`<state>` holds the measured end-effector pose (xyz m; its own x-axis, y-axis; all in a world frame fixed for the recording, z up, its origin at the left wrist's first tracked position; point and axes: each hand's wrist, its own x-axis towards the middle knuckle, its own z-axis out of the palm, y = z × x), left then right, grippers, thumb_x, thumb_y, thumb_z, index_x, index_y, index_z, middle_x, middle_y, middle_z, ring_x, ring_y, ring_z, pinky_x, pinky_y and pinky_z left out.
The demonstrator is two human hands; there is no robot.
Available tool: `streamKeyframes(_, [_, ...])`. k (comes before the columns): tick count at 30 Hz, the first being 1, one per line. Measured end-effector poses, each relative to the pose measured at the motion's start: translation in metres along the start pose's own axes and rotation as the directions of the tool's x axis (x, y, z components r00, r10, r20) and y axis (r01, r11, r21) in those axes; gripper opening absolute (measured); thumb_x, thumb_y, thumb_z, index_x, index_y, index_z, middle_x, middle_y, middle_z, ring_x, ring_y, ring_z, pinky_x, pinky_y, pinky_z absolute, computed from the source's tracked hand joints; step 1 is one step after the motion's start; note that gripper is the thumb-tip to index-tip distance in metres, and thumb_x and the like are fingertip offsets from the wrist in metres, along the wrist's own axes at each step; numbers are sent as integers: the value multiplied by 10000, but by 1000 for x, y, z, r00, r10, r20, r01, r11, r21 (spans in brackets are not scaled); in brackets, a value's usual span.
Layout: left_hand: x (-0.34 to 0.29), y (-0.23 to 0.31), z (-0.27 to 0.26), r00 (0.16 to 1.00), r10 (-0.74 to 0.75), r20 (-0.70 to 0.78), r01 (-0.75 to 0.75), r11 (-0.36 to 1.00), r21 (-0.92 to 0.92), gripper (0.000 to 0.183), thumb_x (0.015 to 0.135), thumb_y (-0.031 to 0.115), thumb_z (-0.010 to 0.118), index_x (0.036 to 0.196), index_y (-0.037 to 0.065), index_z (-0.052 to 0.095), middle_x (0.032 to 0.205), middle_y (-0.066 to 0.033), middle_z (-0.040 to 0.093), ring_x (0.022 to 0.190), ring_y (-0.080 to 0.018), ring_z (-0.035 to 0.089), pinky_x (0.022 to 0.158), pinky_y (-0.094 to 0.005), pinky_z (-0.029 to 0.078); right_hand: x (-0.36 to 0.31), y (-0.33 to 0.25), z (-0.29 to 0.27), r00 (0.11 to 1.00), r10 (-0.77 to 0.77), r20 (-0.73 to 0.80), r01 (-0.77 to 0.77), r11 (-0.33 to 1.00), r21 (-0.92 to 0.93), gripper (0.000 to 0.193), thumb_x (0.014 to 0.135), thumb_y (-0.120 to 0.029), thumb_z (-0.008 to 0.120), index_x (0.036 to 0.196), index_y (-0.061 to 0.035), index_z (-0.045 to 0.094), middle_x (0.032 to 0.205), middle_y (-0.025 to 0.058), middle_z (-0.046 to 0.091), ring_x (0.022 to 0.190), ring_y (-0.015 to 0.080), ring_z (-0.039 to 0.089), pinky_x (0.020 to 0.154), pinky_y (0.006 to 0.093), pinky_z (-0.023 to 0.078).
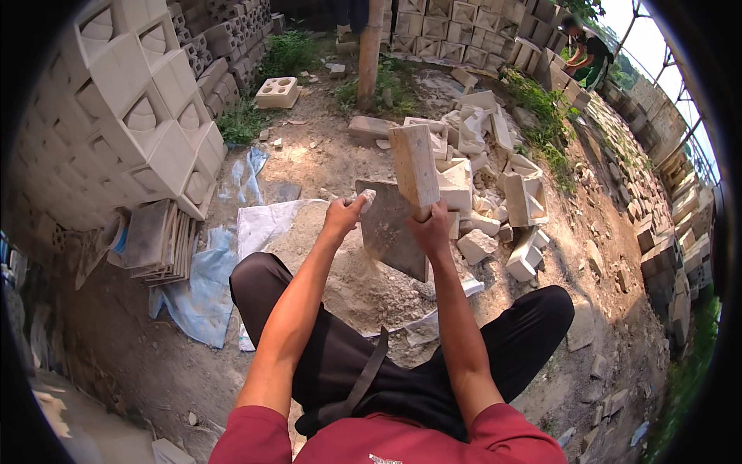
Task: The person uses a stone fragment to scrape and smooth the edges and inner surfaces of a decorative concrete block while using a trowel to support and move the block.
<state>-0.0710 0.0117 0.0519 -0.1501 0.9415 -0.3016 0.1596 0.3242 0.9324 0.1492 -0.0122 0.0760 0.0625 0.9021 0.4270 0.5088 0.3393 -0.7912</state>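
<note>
The left hand (344, 220) pinches a pale chunk (369, 200); the right hand (433, 232) grips a wooden mallet (416, 164), its head just beyond the knuckles. Between them sits a dark slab (383, 230), with crushed rubble (348, 292) nearer the body. Broken blocks (457, 185) pile up beyond the right hand.
</note>
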Motion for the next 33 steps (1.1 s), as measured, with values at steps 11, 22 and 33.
streamKeyframes(11, [25, 22, 9, 966, -4, -260, -91, 931, -353, 533, 824, 501, 625, 995, -2, 583, 865, -88, 626, 716, -177, 626, 615, -326, 523, -22, -10, -10, 998, -58, -39, 57, 998, -20, 389, 613, -96, 733, 955, 58, 628, 1125, 215, 526, 1029, 384, 549, 884, 414, 462])
streamKeyframes(22, [-6, -42, 70, 978, -11, -210, -20, 990, -142, 521, 838, 492, 630, 969, -10, 581, 874, -105, 643, 696, -181, 643, 582, -316, 525, -25, 99, -54, 969, 173, -175, -222, 922, -316, 350, 615, -169, 749, 869, 52, 653, 1050, 207, 617, 974, 329, 623, 817, 396, 505])
streamKeyframes(33, [-99, -66, -4, 976, 46, -214, -68, 993, -94, 345, 875, 379, 630, 958, 49, 578, 855, -56, 630, 709, -129, 635, 583, -260, 519, -48, 218, -41, 728, 660, 185, -682, 724, 104, 413, 627, -239, 785, 901, 53, 685, 793, 121, 696, 671, 203, 666, 621, 348, 529])
